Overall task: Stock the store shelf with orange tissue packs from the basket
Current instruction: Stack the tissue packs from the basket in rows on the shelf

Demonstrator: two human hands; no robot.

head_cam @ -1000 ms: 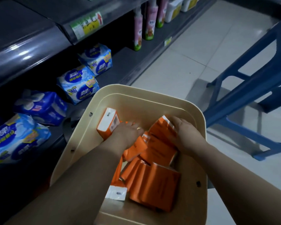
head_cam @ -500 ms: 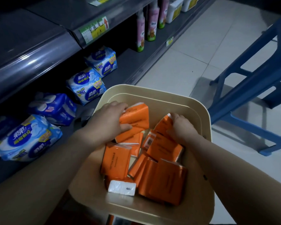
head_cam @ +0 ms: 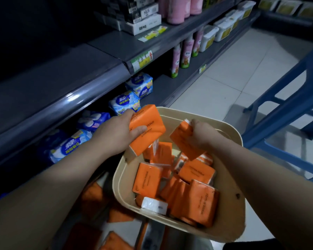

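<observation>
A beige basket [head_cam: 229,210] in front of me holds several orange tissue packs [head_cam: 193,193]. My left hand [head_cam: 114,134] grips one orange pack [head_cam: 146,130] lifted above the basket's left rim, thumb across its face. Over the basket's far side, my right hand [head_cam: 202,134] holds a second orange pack [head_cam: 182,139], tilted. More orange packs [head_cam: 114,239] lie low at the bottom left, below the basket. The dark shelf [head_cam: 65,98] runs along my left.
Blue-and-white packs [head_cam: 125,103] fill the lower shelf. Pink bottles [head_cam: 186,53] and white tubs [head_cam: 208,37] stand farther along. A blue plastic chair [head_cam: 285,109] stands on the tiled floor at right, close to the basket.
Both hands rose out of the basket, each with an orange pack; the left one moved up and left past the rim. The view tilted up toward the shelves.
</observation>
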